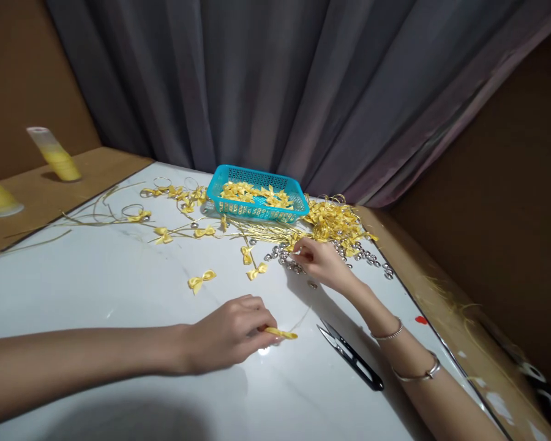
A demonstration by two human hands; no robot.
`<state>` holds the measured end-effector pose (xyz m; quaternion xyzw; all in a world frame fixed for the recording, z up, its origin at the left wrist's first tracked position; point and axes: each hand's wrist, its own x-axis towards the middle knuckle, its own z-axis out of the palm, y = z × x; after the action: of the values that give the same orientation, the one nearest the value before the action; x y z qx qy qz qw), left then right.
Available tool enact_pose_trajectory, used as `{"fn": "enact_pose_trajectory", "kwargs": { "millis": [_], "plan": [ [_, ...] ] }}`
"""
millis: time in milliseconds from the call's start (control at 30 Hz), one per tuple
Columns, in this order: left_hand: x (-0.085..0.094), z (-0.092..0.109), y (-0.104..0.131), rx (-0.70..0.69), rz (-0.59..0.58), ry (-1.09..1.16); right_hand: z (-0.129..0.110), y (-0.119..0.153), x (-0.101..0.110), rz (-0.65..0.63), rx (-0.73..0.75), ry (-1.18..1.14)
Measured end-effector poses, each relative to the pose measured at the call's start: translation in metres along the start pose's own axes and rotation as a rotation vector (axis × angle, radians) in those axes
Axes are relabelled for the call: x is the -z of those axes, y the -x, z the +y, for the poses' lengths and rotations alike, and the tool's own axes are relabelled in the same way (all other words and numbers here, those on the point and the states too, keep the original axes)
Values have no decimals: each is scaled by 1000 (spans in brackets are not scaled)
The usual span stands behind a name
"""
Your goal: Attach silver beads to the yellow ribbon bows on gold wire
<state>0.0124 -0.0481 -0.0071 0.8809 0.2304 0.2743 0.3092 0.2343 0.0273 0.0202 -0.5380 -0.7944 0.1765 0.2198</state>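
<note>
My left hand (239,331) is closed in a pinch on a yellow ribbon bow (282,333), held low over the white table (156,294). Farther right, my right hand (319,257) reaches into scattered small silver rings (280,254). Its thumb and forefinger are pressed together, and what they hold, if anything, is too small to name. A black-handled thread snipper (351,355) lies between my forearms. Loose yellow bows (202,280) rest beyond my left hand.
A turquoise basket (259,211) of yellow bows stands at the back. Right of it lies a heap of yellow bows (333,220). Gold cords (270,231) spread across the table. Two spools of yellow ribbon (57,156) stand on the left ledge. A grey curtain (257,79) hangs behind.
</note>
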Motion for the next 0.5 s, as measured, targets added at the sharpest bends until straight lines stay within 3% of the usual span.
{"fn": "enact_pose_trajectory", "kwargs": {
  "millis": [133,500],
  "plan": [
    [-1,-3,-1,80,-22,77,2,-4,-8,10,-5,44],
    [-1,-1,-3,111,-37,114,4,-3,-8,-57,-8,94]
  ]
}}
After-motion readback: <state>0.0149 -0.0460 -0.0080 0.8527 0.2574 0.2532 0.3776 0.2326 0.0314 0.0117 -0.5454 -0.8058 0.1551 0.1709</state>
